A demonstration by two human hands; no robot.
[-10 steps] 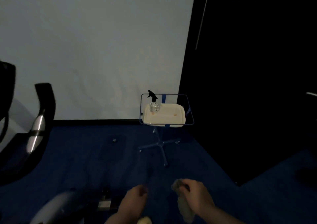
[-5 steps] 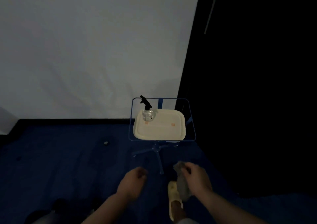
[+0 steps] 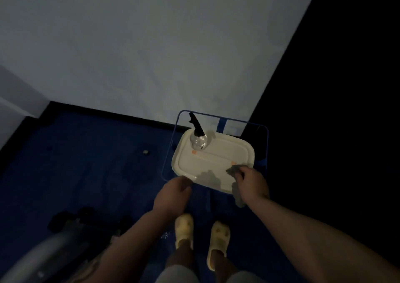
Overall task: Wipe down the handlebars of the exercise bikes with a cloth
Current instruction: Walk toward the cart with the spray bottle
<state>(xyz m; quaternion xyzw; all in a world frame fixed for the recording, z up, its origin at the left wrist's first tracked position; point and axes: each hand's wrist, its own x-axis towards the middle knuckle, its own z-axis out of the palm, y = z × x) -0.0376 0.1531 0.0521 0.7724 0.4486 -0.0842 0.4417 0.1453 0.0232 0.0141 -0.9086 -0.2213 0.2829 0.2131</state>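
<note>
While the cloth hangs over the tray's near corner, no handlebar is in sight.

Grey and crumpled, it is pinched in the right hand, above the cream tray where a spray bottle stands at the far corner. Held just short of the tray's near edge, the left hand has loosely curled fingers and grasps nothing. Only a grey bike part shows at lower left (blurred), so how much wiping is done cannot be judged.

A soft, matt grey cloth is seen over a smooth, cream plastic tray; the spray bottle is of clear, glossy plastic with a black matt trigger. The floor is covered in matt blue carpet; the stand's frame appears to be blue painted metal.
</note>
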